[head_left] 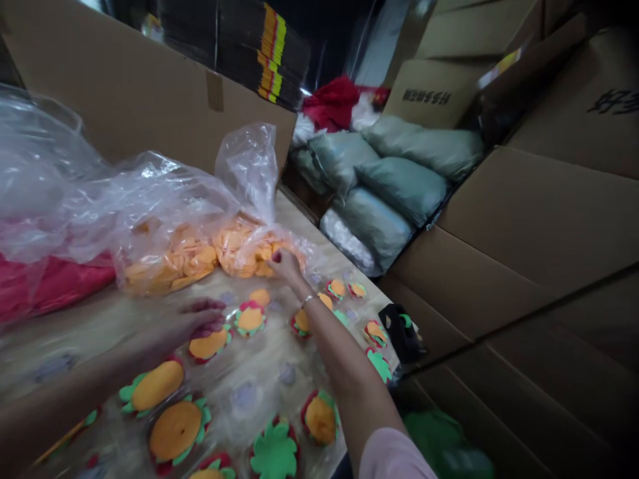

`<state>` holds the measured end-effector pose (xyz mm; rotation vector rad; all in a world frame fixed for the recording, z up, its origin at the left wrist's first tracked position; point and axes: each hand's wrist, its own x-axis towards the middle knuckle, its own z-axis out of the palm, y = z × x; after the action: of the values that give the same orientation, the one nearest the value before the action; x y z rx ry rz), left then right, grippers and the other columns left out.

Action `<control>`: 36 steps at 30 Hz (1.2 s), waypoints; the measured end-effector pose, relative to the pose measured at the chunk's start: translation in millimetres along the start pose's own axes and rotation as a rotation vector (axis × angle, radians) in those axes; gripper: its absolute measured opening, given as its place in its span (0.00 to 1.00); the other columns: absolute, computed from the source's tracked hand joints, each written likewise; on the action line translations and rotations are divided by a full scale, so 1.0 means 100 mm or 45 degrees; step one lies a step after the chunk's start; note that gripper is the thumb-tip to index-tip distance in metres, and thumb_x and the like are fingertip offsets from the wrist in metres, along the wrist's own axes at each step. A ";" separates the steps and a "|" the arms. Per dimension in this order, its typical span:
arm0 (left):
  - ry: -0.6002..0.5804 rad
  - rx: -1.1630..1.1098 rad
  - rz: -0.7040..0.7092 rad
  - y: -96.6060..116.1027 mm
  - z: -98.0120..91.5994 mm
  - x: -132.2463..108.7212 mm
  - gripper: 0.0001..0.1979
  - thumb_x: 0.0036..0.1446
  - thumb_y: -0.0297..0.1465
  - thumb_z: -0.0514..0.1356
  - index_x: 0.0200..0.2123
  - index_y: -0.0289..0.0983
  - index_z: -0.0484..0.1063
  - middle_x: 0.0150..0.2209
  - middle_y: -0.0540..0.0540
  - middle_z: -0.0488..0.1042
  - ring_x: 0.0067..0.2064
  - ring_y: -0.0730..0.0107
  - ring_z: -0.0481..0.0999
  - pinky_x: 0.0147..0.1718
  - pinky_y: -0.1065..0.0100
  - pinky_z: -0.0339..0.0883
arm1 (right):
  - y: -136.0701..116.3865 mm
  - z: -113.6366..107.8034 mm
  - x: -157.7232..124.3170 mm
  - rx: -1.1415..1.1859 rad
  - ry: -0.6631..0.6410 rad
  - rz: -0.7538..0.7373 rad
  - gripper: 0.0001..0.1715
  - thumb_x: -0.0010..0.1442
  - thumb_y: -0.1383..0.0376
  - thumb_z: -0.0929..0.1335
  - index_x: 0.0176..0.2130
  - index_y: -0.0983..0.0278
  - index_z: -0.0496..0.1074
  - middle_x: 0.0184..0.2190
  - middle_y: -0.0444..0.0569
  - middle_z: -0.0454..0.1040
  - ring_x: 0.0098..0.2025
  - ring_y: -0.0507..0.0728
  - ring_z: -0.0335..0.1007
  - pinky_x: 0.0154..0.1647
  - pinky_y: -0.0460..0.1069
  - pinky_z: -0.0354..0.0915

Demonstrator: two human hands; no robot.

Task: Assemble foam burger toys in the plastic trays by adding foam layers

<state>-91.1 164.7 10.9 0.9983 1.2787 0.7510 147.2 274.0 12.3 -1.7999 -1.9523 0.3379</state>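
Observation:
My right hand (288,266) reaches to a clear plastic bag of orange flat pieces (237,249). Its thumb and fingers are pinched on an orange piece (263,261) at the bag's side. My left hand (207,315) hovers low over the table, fingers stretched out and holding nothing, close to a small layered stack (208,346) with an orange top. More such stacks of red, green and orange flat cut-outs lie spread about, such as one with a red scalloped rim (250,319) and one with a green flower-shaped top (274,451). Motion blur softens both hands.
Clear bags with orange pieces (172,263) and pink-red pieces (54,283) line the table's far left. A cardboard panel (150,86) stands behind them. A black tape dispenser (403,332) sits by the right edge. Beyond are stuffed grey-green sacks (404,186) and large cartons (544,219).

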 end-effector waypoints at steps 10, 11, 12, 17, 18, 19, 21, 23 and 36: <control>-0.508 -0.360 -0.082 -0.09 0.40 -0.11 0.20 0.42 0.36 0.74 0.38 0.35 0.76 0.39 0.42 0.80 0.37 0.63 0.80 0.38 0.69 0.75 | -0.34 0.03 -1.45 1.201 -0.183 0.093 0.14 0.53 0.58 0.71 0.34 0.64 0.67 0.27 0.40 0.67 0.28 0.49 0.62 0.31 0.44 0.62; -0.514 -0.284 -0.138 -0.09 0.39 -0.20 0.20 0.41 0.36 0.73 0.38 0.34 0.76 0.39 0.41 0.80 0.35 0.63 0.80 0.35 0.69 0.74 | -0.32 -0.01 -1.57 1.190 -0.120 0.126 0.13 0.54 0.58 0.70 0.36 0.63 0.68 0.30 0.42 0.69 0.31 0.50 0.65 0.33 0.45 0.64; -0.501 -0.212 -0.182 -0.08 0.39 -0.30 0.19 0.41 0.35 0.73 0.38 0.34 0.77 0.38 0.41 0.80 0.33 0.63 0.80 0.32 0.69 0.73 | -0.32 -0.06 -1.69 1.131 -0.070 0.081 0.14 0.55 0.59 0.69 0.40 0.63 0.69 0.34 0.45 0.71 0.36 0.52 0.68 0.38 0.46 0.67; -0.479 -0.142 -0.250 -0.08 0.45 -0.68 0.16 0.42 0.36 0.69 0.36 0.35 0.78 0.41 0.40 0.80 0.41 0.60 0.79 0.32 0.70 0.70 | -0.44 -0.36 -2.30 0.697 -0.155 -0.545 0.23 0.59 0.62 0.69 0.54 0.57 0.69 0.61 0.50 0.64 0.65 0.59 0.57 0.66 0.56 0.55; -0.536 -0.129 -0.228 -0.09 0.47 -0.75 0.19 0.44 0.38 0.68 0.39 0.35 0.78 0.44 0.40 0.80 0.45 0.59 0.78 0.34 0.69 0.71 | -0.45 -0.40 -2.39 0.669 -0.127 -0.578 0.21 0.60 0.62 0.69 0.54 0.57 0.69 0.61 0.51 0.65 0.65 0.59 0.58 0.66 0.57 0.54; -0.597 -0.085 -0.196 -0.10 0.48 -0.82 0.22 0.47 0.42 0.67 0.43 0.37 0.77 0.48 0.40 0.78 0.48 0.57 0.77 0.37 0.67 0.71 | -0.46 -0.44 -2.47 0.669 -0.075 -0.571 0.18 0.62 0.62 0.67 0.52 0.58 0.71 0.59 0.52 0.67 0.63 0.59 0.60 0.65 0.57 0.56; -0.614 0.101 -0.060 -0.15 0.51 -0.99 0.27 0.53 0.49 0.61 0.51 0.40 0.74 0.56 0.41 0.74 0.55 0.55 0.73 0.44 0.63 0.71 | -0.41 -0.48 -2.63 0.743 0.043 -0.440 0.12 0.64 0.61 0.66 0.46 0.61 0.73 0.53 0.53 0.72 0.58 0.58 0.66 0.61 0.55 0.61; -0.510 0.418 0.210 -0.26 0.52 -1.15 0.31 0.57 0.52 0.57 0.58 0.41 0.69 0.63 0.41 0.67 0.60 0.52 0.68 0.53 0.58 0.68 | -0.32 -0.50 -2.79 0.893 0.086 -0.157 0.14 0.64 0.57 0.66 0.44 0.63 0.72 0.44 0.52 0.74 0.47 0.57 0.72 0.50 0.52 0.68; -0.511 1.266 0.866 -0.99 0.50 -1.35 0.20 0.58 0.26 0.52 0.53 0.34 0.71 0.53 0.37 0.73 0.55 0.55 0.70 0.55 0.55 0.64 | -0.32 -0.36 -3.34 0.052 -0.333 0.040 0.19 0.65 0.68 0.65 0.55 0.61 0.67 0.45 0.51 0.73 0.48 0.58 0.70 0.49 0.52 0.67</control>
<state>-71.4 -5.9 -23.0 2.3328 0.9153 0.3234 149.2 -63.3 3.4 -1.8385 -2.0739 0.6479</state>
